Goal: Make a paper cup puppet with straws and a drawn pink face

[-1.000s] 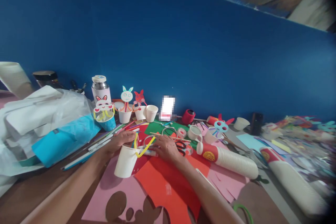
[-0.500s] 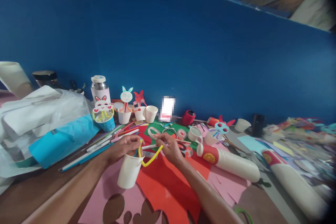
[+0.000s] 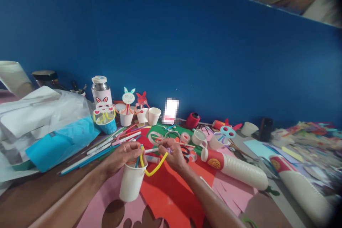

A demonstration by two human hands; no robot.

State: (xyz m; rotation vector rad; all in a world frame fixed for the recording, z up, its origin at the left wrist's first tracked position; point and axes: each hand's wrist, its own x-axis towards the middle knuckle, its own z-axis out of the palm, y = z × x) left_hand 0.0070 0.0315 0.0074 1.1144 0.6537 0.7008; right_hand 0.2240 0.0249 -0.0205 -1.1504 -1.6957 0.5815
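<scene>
The left hand curls its fingers over the rim of a plain white paper cup, lifted and tilted just above the pink and red paper sheets on the table; the right hand pinches one end of a fuzzy yellow pipe cleaner, which bends in a soft U from the cup's rim; a sleeve of stacked white cups lies on its side to the right; finished bunny-faced cups stand upright near the blue wall; crinkled white plastic bags are heaped at the left.
</scene>
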